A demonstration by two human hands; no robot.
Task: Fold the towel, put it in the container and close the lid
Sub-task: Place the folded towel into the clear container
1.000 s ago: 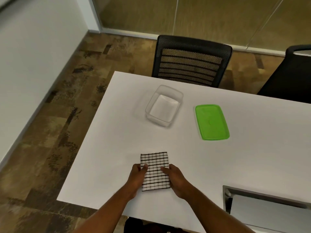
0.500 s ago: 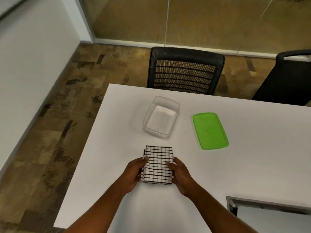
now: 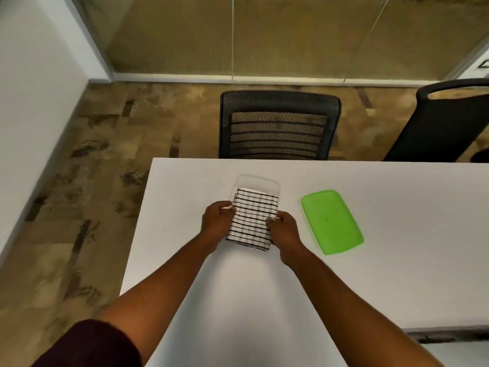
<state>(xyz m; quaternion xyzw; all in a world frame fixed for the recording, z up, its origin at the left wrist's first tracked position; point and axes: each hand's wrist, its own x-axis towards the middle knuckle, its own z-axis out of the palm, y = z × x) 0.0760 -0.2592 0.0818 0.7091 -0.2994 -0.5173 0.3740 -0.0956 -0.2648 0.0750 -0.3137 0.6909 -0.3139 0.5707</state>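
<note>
With our left hand (image 3: 217,221) and right hand (image 3: 283,227) pinching its sides, the folded black-and-white checked towel (image 3: 252,218) hovers at frame centre over the clear plastic container (image 3: 258,181); we risk it unfolding or snagging the rim.

left hand (image 3: 217,220) gripping the folded checked towel (image 3: 252,217) at its left edge | right hand (image 3: 284,225) gripping its right edge | both forearms reaching forward

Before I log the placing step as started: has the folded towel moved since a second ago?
Yes. The towel, held by both hands, went away from the person, to the clear container, now overlapping it; green lid stayed put.
</note>
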